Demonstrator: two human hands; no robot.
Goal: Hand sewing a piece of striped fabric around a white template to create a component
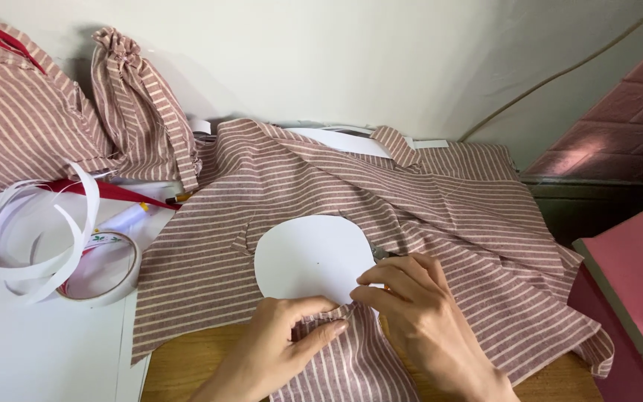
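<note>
Striped cloth [440, 216] is pinched under the paper circle [310, 257] by left hand [280, 346]; right hand [411, 301] grips a pen (tip barely visible), and the circle could slip if the pinch loosens.

The one head camera looks down and forward from close above the near table edge [187, 365], facing the far wall [351, 59], with cloth [426, 201] filling the middle.

A home sewing table: striped fabric [440, 193], paper pattern [310, 257], tape roll [124, 286].
</note>
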